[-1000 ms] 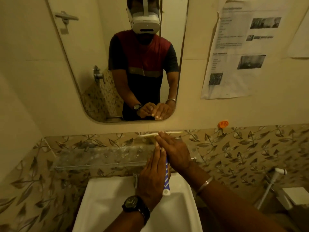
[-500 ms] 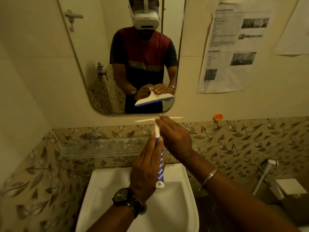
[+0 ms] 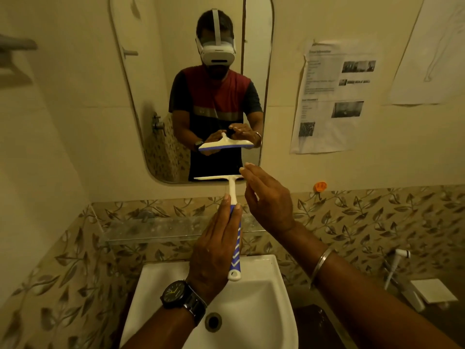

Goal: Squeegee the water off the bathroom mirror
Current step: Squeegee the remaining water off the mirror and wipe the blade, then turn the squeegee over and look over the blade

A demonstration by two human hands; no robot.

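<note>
The left hand (image 3: 214,248) holds the squeegee (image 3: 232,191), white with a slim T-shaped blade and a blue-and-white striped handle ending in a loop, upright above the washbasin (image 3: 254,313), blade at the mirror (image 3: 176,71)'s lower edge, right hand (image 3: 269,200) loosely spread just beside it.

Single head-worn wide-angle view, close to the wall, facing forward and slightly downward: rounded frameless wall mirror (image 3: 156,71) in the upper frame, white ceramic basin (image 3: 251,293) below. Mirror reflects the white headset (image 3: 218,52).
</note>
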